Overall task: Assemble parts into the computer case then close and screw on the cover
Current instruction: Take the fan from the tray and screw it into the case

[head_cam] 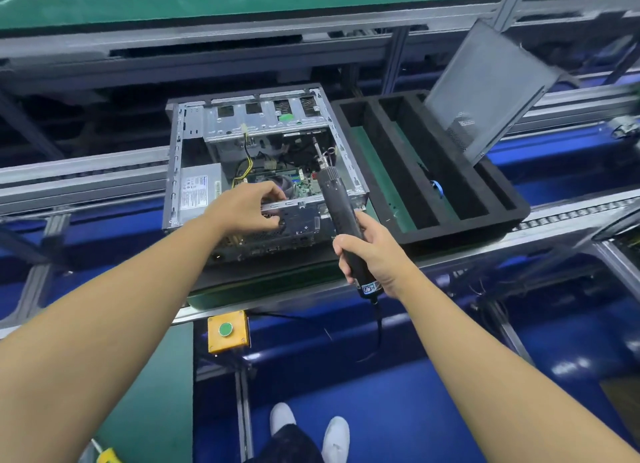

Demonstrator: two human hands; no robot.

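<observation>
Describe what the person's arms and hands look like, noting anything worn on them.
The left forearm and right forearm are bare as far as the frame shows, with no sleeve in view. The left hand and right hand are bare too: no gloves, and no watch, band or ring shows.

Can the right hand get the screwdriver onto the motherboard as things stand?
Likely yes: the case is open-topped, its cover leans on the foam tray, and the screwdriver in the right hand reaches inside.
</observation>
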